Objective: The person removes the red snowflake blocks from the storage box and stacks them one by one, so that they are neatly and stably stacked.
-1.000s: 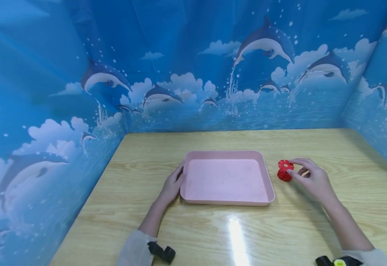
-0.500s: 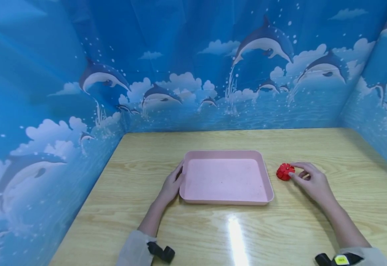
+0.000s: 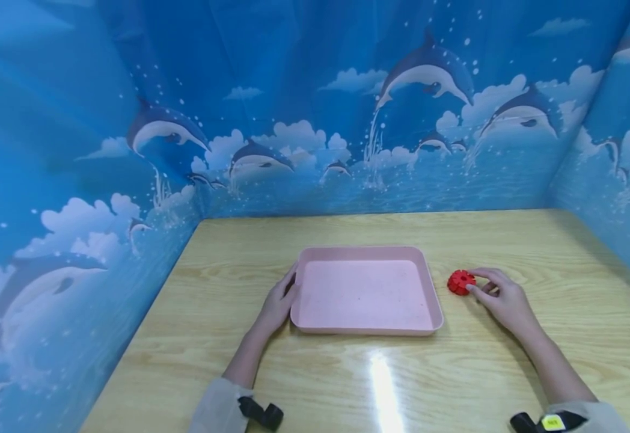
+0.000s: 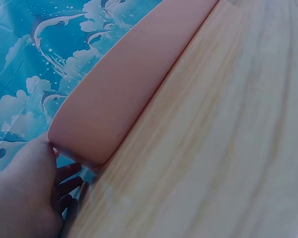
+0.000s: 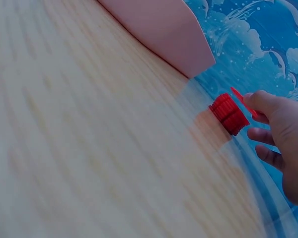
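At the left end of a pink rectangular tray (image 3: pixel 366 294), my left hand (image 3: pixel 278 305) rests against the outer wall with relaxed fingers. The left wrist view shows that hand (image 4: pixel 27 191) beside the corner of the tray (image 4: pixel 114 89); its contact points are partly hidden. To the right of the tray, my right hand (image 3: pixel 504 300) pinches a thin red slotted disc (image 5: pixel 244 102) between thumb and finger. The disc is tilted, close above a short stack of red discs (image 5: pixel 229 114) on the table. From the head view, disc and stack (image 3: pixel 460 282) overlap.
The light wood-grain table (image 3: pixel 228 252) bears the tray and the stack. A blue dolphin-print sheet (image 3: pixel 293 108) rises behind the table and along both sides. A bright light reflection (image 3: pixel 384 391) lies near the front.
My right hand has lowered the red disc toward the stack, and in the head view it now overlaps the stack. The left hand stays by the tray. The head view has shifted slightly.
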Demonstrator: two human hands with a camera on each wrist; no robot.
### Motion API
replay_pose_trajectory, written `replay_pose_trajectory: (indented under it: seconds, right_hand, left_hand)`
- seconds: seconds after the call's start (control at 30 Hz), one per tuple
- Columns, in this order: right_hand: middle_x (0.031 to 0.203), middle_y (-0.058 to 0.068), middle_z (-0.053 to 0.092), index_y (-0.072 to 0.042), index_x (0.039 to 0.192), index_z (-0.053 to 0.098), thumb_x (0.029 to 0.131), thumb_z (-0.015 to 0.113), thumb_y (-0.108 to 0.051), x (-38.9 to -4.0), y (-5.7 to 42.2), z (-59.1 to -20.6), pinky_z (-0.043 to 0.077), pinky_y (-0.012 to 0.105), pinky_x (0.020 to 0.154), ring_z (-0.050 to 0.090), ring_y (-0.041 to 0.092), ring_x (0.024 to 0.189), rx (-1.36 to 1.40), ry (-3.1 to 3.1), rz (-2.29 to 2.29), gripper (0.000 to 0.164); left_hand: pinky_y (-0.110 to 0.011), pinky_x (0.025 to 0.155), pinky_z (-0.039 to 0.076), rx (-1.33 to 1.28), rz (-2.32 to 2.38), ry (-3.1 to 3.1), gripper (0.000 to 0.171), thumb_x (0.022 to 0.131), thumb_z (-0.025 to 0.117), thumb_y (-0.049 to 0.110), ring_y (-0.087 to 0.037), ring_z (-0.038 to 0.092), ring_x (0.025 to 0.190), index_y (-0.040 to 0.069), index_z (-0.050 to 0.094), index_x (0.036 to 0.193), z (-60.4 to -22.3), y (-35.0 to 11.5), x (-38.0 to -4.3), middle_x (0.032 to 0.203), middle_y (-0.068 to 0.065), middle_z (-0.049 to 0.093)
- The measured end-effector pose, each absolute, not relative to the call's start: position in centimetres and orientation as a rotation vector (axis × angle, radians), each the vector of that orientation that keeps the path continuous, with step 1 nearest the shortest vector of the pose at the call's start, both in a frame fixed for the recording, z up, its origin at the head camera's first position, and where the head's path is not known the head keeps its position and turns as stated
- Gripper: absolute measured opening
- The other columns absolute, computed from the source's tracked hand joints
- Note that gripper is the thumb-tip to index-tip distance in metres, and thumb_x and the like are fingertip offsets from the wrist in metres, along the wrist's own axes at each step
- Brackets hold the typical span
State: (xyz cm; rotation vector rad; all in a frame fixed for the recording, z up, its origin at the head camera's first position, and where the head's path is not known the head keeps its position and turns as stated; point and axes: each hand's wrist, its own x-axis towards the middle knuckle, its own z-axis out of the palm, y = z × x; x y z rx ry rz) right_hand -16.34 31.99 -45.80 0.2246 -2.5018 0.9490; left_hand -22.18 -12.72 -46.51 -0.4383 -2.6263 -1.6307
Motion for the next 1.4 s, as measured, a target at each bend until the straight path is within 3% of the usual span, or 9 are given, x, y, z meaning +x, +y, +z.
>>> replay_pose_trajectory:
  seconds: [0.37,0.63,1.23,1.4]
  right_hand:
    - [0.106,0.019,0.058,0.000,0.112,0.062,0.083,0.066,-0.002,-16.38,31.86,-45.97,0.044,0.013,0.054,0.051,0.001,0.067,0.245,-2.519,0.957,0.029]
    - [0.106,0.019,0.057,0.000,0.113,0.061,0.086,0.064,-0.005,-16.19,31.72,-45.98,0.042,0.018,0.048,0.050,0.003,0.066,0.224,-2.539,0.960,0.028]
    - [0.104,0.019,0.058,0.000,0.114,0.060,0.086,0.063,-0.004,-16.21,31.95,-45.95,0.043,0.019,0.048,0.050,0.003,0.068,0.231,-2.556,0.940,0.029]
    - [0.107,0.019,0.057,0.000,0.115,0.059,0.087,0.063,-0.006,-16.21,31.96,-45.89,0.043,0.018,0.049,0.051,0.004,0.068,0.227,-2.558,0.950,0.029]
  left_hand:
    - [-0.045,0.106,0.022,-0.414,-1.624,-2.645,0.047,0.099,0.043,0.022,-0.032,0.030,0.129,0.019,0.032,0.144,-46.23,-12.87,-21.97,0.143,-0.013,0.033]
    - [-0.047,0.106,0.020,-0.467,-1.640,-2.615,0.048,0.099,0.043,0.021,-0.035,0.029,0.129,0.014,0.031,0.144,-46.58,-12.99,-22.04,0.142,-0.017,0.033]
    - [-0.045,0.106,0.022,-0.430,-1.627,-2.639,0.048,0.099,0.044,0.021,-0.033,0.030,0.129,0.015,0.032,0.144,-46.41,-12.69,-22.04,0.142,-0.014,0.034]
    - [-0.048,0.106,0.021,-0.452,-1.655,-2.623,0.047,0.098,0.044,0.015,-0.037,0.029,0.128,0.007,0.031,0.143,-45.68,-12.56,-21.68,0.141,-0.019,0.033]
